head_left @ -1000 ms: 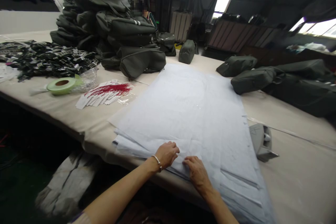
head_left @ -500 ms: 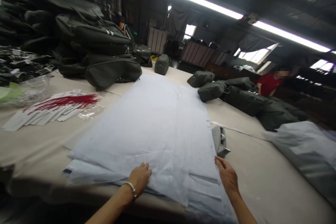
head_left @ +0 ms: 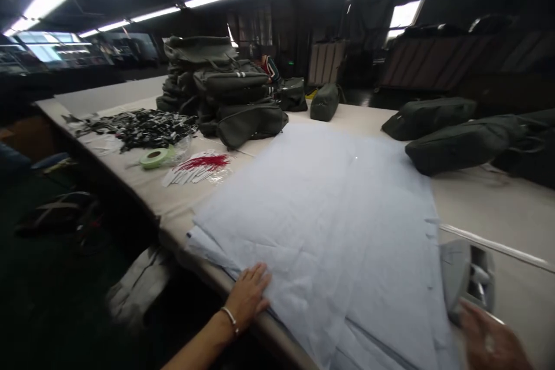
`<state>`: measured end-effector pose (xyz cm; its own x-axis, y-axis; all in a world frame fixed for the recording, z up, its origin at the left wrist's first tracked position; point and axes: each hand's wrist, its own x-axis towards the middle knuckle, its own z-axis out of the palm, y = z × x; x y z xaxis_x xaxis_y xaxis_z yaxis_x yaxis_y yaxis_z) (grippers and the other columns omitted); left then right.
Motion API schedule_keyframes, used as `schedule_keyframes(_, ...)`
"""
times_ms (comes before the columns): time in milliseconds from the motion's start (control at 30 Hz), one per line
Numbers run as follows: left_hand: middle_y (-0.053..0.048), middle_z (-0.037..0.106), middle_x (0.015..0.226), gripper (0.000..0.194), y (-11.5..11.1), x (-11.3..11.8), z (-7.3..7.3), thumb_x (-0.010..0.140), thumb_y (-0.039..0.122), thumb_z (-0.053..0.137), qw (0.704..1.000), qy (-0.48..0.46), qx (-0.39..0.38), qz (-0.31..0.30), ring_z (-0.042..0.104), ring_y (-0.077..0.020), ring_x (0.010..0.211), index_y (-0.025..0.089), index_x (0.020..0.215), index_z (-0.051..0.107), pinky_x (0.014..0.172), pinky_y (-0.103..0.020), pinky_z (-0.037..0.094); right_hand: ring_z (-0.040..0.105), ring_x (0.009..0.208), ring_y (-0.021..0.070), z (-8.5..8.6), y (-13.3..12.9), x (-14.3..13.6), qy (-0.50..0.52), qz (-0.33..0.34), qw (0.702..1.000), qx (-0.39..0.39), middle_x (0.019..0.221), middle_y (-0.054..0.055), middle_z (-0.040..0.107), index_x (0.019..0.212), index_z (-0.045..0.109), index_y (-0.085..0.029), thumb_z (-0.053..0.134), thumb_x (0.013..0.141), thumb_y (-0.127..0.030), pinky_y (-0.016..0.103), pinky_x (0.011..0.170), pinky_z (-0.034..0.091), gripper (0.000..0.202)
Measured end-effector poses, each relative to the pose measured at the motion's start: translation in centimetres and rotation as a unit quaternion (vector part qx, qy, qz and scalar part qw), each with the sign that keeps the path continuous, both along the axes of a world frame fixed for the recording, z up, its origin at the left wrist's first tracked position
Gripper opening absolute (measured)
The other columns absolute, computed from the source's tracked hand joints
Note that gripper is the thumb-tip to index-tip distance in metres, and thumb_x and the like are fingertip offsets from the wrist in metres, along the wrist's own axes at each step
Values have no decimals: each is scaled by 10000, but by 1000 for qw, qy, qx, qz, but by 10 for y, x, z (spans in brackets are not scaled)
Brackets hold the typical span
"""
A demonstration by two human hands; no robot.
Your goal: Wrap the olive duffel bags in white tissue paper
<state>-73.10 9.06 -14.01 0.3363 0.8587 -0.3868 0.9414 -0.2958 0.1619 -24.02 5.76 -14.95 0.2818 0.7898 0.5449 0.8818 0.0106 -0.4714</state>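
- Paper (head_left: 329, 225): pale stack spread flat on table (head_left: 498, 214), near edge overhanging slightly.
- Left hand (head_left: 249, 295): open, palm flat on paper's near left corner, grasping nothing.
- Right hand (head_left: 492, 344): blurred at lower right, just beside grey tool (head_left: 468, 277); grip impossible to tell.
- Bags (head_left: 225, 92): piled at far left, more at right.
- Tape roll (head_left: 154, 158) and red-stringed tags (head_left: 197, 166): left of paper.

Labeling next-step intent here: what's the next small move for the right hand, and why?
Probably close the right hand on the grey tool beside the paper stack. That hand is blurred and right at the tool's near end, no grip visible yet, while the left hand lies flat on the stack's near edge.
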Motion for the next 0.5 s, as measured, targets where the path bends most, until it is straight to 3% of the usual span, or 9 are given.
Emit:
schedule_keyframes(67,-111,255,1554,695,-7,-1,-8,837,384,653,1000,3,8,8,226,-307,1433,258,1453,358,1153,-546,241,549,1166,297,-15,-7,-62,-101,193,976,3,1310,104,566,1416,414,-237,411,941,-447,475,996,399,518)
schedule_keyframes(133,-113,219,1559,761,-14,-1,-15,832,454,655,1000,12,23,5,193,-322,1438,271,1478,297,1145,-595,218,432,1299,280,-26,-10,-128,-221,326,919,8,1430,90,467,1447,355,-166,462,941,-405,435,1116,246,570)
schedule_keyframes(167,-111,208,1561,786,-16,-1,-17,827,478,656,999,19,30,1,184,-329,1439,282,1485,273,1139,-616,208,408,1318,277,-30,-10,-157,-256,383,888,20,1448,80,445,1449,350,-154,467,933,-487,424,1132,215,625)
schedule_keyframes(233,-107,197,1563,819,-22,-1,-20,817,506,662,999,27,37,-8,174,-344,1439,309,1490,239,1121,-655,199,414,1315,273,-37,-9,-195,-285,460,840,38,1455,67,432,1453,335,-136,456,899,-624,405,1110,273,748)
schedule_keyframes(300,-111,178,1565,850,-26,-1,-21,801,522,676,999,30,36,-10,167,-364,1436,327,1491,219,1102,-685,199,443,1295,274,-42,-7,-208,-285,510,811,26,1459,62,416,1470,293,-137,450,881,-668,406,1032,395,809)
schedule_keyframes(367,-121,149,1568,886,-29,-2,-20,785,529,691,999,27,33,-8,148,-377,1437,328,1495,200,1098,-695,187,454,1290,283,-46,-5,-205,-277,538,796,-11,1470,61,385,1489,238,-149,463,889,-634,428,959,477,804)
schedule_keyframes(500,-122,111,1574,927,-31,-3,-21,772,526,705,999,20,25,5,112,-374,1444,330,1500,166,1105,-696,149,440,1300,303,-46,-3,-190,-251,575,776,-70,1478,51,346,1508,149,-186,482,896,-593,472,941,519,807)
